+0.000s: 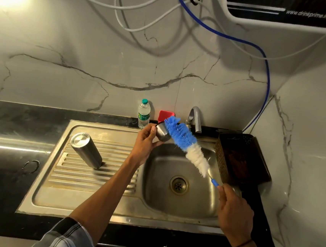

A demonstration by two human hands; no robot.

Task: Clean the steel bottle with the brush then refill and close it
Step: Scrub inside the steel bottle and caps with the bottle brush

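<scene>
Left hand (146,139) fingers grip steel cap (162,133) over sink (180,204); right hand (233,207) grips brush (184,143) handle, bristles touching cap. Steel bottle (86,149) stands inverted on drainboard (93,176).

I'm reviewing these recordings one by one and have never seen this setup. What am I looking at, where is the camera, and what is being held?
There is no machine here: a person works with bare hands, and the single picture comes from a camera worn on their head, looking down at a kitchen sink.

The left hand holds a small steel cap over the basin. The right hand has its grip on the handle of a blue and white bottle brush, whose bristles are against the cap.

The steel bottle stands upside down on the ribbed draining board. By the wall are a plastic water bottle, a tap and, to the right, a dark basket.
</scene>
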